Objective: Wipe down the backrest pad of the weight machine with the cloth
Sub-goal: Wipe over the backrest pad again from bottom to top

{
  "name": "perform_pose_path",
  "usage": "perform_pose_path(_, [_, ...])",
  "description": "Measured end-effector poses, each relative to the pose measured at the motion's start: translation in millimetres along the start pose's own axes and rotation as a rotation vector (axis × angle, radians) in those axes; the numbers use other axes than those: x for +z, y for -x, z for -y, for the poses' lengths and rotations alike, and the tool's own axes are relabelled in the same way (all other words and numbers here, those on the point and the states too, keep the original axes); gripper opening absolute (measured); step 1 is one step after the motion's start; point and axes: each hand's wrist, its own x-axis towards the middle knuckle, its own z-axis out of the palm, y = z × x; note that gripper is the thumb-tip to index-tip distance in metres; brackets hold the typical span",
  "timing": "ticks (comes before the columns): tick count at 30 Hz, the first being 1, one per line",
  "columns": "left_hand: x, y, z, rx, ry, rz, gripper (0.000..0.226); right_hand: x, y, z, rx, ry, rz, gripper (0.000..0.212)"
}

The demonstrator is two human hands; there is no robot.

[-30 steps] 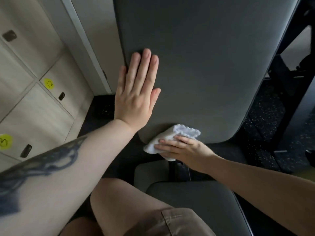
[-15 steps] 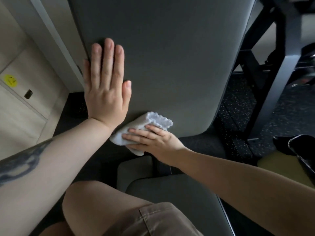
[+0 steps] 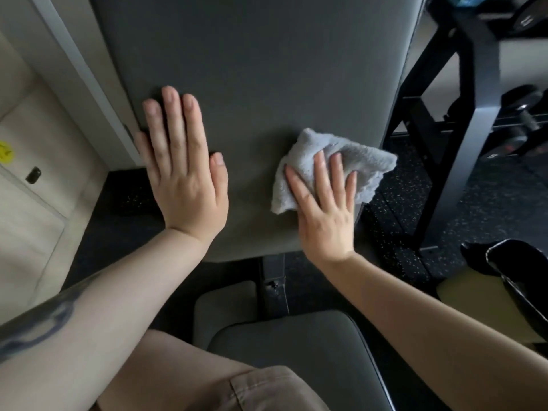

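Note:
The dark grey backrest pad [image 3: 255, 69] fills the upper middle of the head view. My left hand [image 3: 184, 170] lies flat against its lower left part, fingers together and pointing up, holding nothing. My right hand [image 3: 323, 203] presses a crumpled white cloth [image 3: 341, 161] against the pad's lower right corner, fingers spread over the cloth. Part of the cloth sticks out past the pad's right edge.
The grey seat pad [image 3: 296, 351] and my knee in tan shorts [image 3: 213, 381] are below. A black support post [image 3: 274, 280] joins seat and backrest. A black machine frame [image 3: 462, 137] and dumbbells [image 3: 522, 114] stand right. Beige lockers [image 3: 26, 179] are left.
My right hand has slid the cloth from the pad's bottom edge near my left hand across to its lower right corner, and now points upward. My left hand stays flat on the pad.

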Motion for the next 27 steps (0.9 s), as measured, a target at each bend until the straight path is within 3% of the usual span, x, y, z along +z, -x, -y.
perform_pose_path(4, [2, 1, 1, 0.010, -0.015, -0.007, 0.056, 22, 79, -22, -0.413, 0.157, 0.255, 0.070])
perform_pose_path(6, [3, 1, 5, 0.048, -0.018, -0.001, 0.056, 19, 90, -45, -0.503, 0.189, 0.284, 0.070])
perform_pose_path(8, [4, 3, 4, 0.039, -0.025, -0.019, 0.056, 11, 77, -52, -0.431, 0.163, 0.213, 0.071])
perform_pose_path(11, [6, 5, -2, -0.006, -0.025, -0.041, 0.056, 8, 36, -21, 0.014, -0.006, 0.012, 0.069])
perform_pose_path(13, [5, 6, -2, -0.001, 0.002, -0.037, 0.056, 16, 29, 1, 0.078, -0.046, -0.013, 0.066])
perform_pose_path(17, [4, 6, 1, 0.019, 0.017, -0.031, 0.056, 36, 94, -33, -0.396, 0.122, 0.145, 0.067])
perform_pose_path(19, [5, 7, 1, 0.020, 0.008, -0.040, 0.056, 31, 103, -62, -0.460, 0.150, 0.148, 0.065])
perform_pose_path(21, [6, 7, 1, 0.015, 0.002, -0.049, 0.057, 25, 84, -72, -0.394, 0.135, 0.072, 0.066])
perform_pose_path(24, [7, 5, -1, 0.008, 0.003, -0.054, 0.057, 24, 54, -48, -0.072, -0.019, -0.055, 0.066])
perform_pose_path(27, [6, 6, 1, 0.008, -0.006, -0.056, 0.057, 40, 71, -9, 0.126, -0.102, -0.047, 0.072])
